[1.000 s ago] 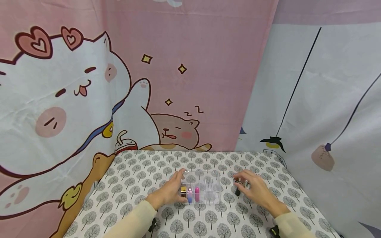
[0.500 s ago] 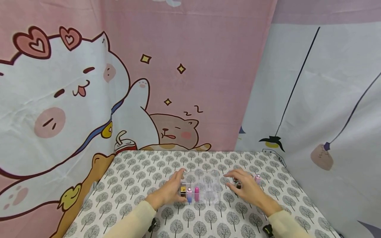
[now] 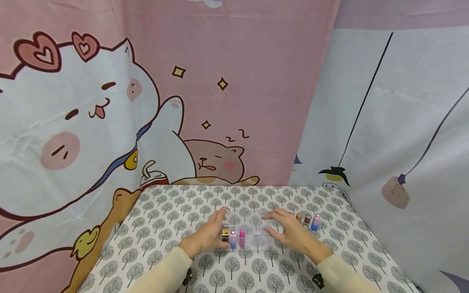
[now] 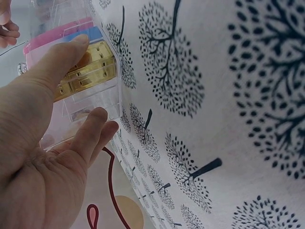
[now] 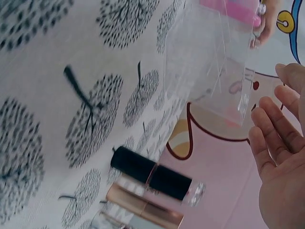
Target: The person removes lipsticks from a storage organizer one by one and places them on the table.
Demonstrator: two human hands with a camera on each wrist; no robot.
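Observation:
A clear plastic organizer box (image 3: 258, 240) stands on the tree-print cloth in the head view. My left hand (image 3: 209, 235) grips its left end, thumb in front and fingers behind. In the left wrist view, the thumb (image 4: 59, 62) overlaps a gold tube (image 4: 93, 69) inside the box. Beside it in the compartments are a pink-and-blue lipstick tube (image 3: 233, 239) and a bright pink tube (image 3: 242, 239). My right hand (image 3: 291, 232) is at the box's right end, fingers spread; the right wrist view shows a gap between them and the clear wall (image 5: 209, 71).
Right of the right hand stand a pink-and-blue tube (image 3: 315, 222), a brown-and-clear tube (image 3: 306, 221) and a rose-gold tube (image 3: 299, 217). The right wrist view also shows a black tube (image 5: 157, 174). A printed cartoon curtain (image 3: 271, 101) hangs behind the table.
My right hand has moved left from the tubes to the organizer box's right end, uncovering several tubes behind it. The left hand and the box have stayed in place.

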